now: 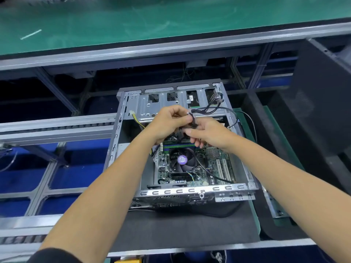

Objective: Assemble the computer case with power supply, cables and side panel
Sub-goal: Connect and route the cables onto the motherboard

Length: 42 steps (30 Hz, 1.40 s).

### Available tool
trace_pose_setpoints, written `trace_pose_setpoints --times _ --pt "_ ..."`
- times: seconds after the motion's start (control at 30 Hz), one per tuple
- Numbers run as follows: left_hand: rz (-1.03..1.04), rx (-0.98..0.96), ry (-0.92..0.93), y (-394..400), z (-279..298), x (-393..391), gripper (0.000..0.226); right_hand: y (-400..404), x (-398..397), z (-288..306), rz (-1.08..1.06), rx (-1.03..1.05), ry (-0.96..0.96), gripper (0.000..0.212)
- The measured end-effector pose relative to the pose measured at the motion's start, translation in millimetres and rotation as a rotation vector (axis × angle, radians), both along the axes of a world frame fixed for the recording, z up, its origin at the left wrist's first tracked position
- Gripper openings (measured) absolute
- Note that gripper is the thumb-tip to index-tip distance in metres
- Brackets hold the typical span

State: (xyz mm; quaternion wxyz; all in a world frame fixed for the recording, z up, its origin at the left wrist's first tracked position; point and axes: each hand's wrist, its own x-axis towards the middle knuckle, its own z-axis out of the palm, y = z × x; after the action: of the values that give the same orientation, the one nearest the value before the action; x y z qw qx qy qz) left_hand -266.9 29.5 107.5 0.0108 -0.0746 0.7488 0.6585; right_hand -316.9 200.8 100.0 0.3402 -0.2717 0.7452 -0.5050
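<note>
As both hands pinch it, left hand (171,123) & right hand (207,134), the cable bundle (193,120) looks light, floppy; better hold near connector, not the wires.

A green conveyor belt (114,21) runs across the top, edged by a grey metal rail (171,48). Below it, aluminium frame bars (47,179) cross over blue panels (17,177) at left. A dark foam mat (171,230) covers the counter, and a large black panel (322,95) leans at right
</note>
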Motion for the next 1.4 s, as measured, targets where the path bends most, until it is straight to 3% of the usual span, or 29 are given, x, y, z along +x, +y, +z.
trace_pose_setpoints --times 0.13,0.2,0.3,0.53,0.63,0.9,1.13,1.2,1.3,1.4 --pt "-0.197 0.026 -0.153 -16.0 2.9 11.0 0.016 1.4 0.9 3.1 -0.054 0.012 -0.08 0.016" --pt "-0.298 0.055 -0.256 -23.4 6.6 15.7 0.021 1.7 1.2 5.3 -0.046 0.131 0.025 0.011" --pt "-0.372 0.137 -0.343 -29.1 12.5 19.0 0.019 0.4 0.5 5.2 -0.053 0.223 0.116 0.031" --pt "-0.34 0.385 -0.252 -43.3 3.3 27.0 0.032 1.9 1.2 6.8 -0.042 0.197 0.199 0.035" --pt "-0.368 0.384 -0.235 -48.4 1.6 28.3 0.037 -0.1 0.7 3.9 -0.061 0.128 0.151 0.02" --pt "-0.118 0.13 -0.194 -37.2 3.2 21.3 0.021 -1.3 -0.3 3.3 -0.128 -0.034 0.0 0.026" --pt "-0.054 -0.023 -0.175 -31.4 1.8 19.4 0.017 5.2 4.7 9.5 -0.142 -0.069 -0.247 0.002" --pt "-0.06 -0.067 -0.163 -30.7 1.7 18.8 0.015 7.4 5.9 10.6 -0.13 0.051 -0.195 0.01" --pt "-0.055 -0.2 -0.158 -26.4 3.4 17.9 0.011 9.7 3.8 10.9 -0.121 0.25 -0.004 0.04" --pt "-0.057 -0.502 -0.103 -15.8 -0.5 14.4 0.022 7.6 12.9 13.6 0.15 0.367 0.231 0.045"
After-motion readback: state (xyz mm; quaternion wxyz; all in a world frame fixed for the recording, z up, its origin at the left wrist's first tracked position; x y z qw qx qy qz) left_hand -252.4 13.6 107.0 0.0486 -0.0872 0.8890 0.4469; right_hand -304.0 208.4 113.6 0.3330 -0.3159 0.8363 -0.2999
